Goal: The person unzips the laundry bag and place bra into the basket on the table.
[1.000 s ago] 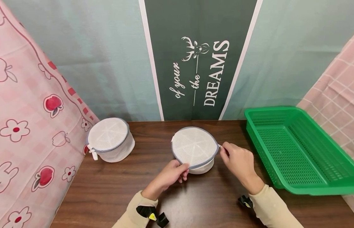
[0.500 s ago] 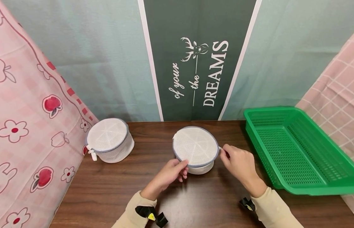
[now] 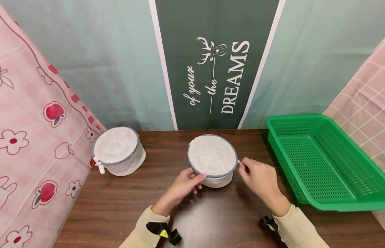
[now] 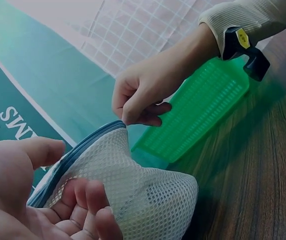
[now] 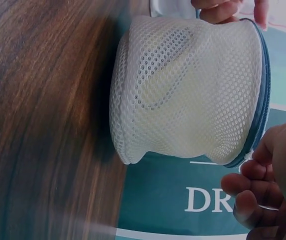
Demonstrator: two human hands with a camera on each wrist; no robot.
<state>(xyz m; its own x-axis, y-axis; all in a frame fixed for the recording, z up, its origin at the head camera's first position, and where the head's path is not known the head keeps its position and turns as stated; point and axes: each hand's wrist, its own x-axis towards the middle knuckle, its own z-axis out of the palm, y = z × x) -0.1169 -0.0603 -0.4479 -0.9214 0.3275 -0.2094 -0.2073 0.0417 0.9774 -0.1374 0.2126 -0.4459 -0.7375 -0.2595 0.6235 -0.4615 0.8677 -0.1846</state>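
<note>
Two mesh bags (image 3: pixel 212 155), one between fingers (image 3: pixel 198 178), green basket (image 3: pixel 316 165) nearby

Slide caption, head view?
Left hand holds a mesh bag, right hand pinches its zipper pull, between another bag and a green basket.

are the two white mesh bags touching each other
Apart: the head view shows a broad strip of bare brown table between the left mesh bag and the middle mesh bag.

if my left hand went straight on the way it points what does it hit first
Your left hand would likely meet the round white mesh bag it holds by its blue rim.
</note>
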